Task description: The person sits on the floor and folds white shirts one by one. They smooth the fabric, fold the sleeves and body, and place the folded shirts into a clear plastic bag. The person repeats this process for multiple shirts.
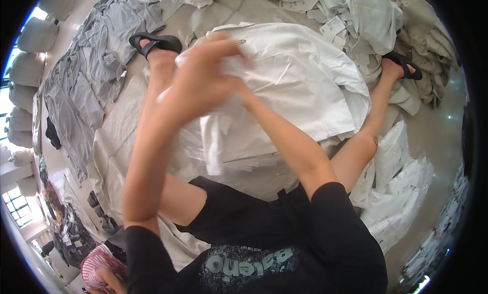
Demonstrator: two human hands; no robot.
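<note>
White garments (pixel 290 75) lie in a spread pile between my legs, with a small dark mark near the far left edge. My left hand (pixel 206 72) is raised over the pile's left side, smeared by motion, so its finger pose does not show clearly. Crossing behind it, my right hand (pixel 235 89) is mostly hidden by the left one; its forearm comes in from the lower right. White cloth hangs just below both hands, but whether either one grips it cannot be made out.
Grey garments (pixel 84 85) are heaped at the left, and more pale clothing (pixel 373 14) at the far right. Clear-bagged white packets (pixel 396 192) lie beside my right leg. Stuffed sacks (pixel 33 37) line the left wall. Another person in a striped top (pixel 99 268) is at lower left.
</note>
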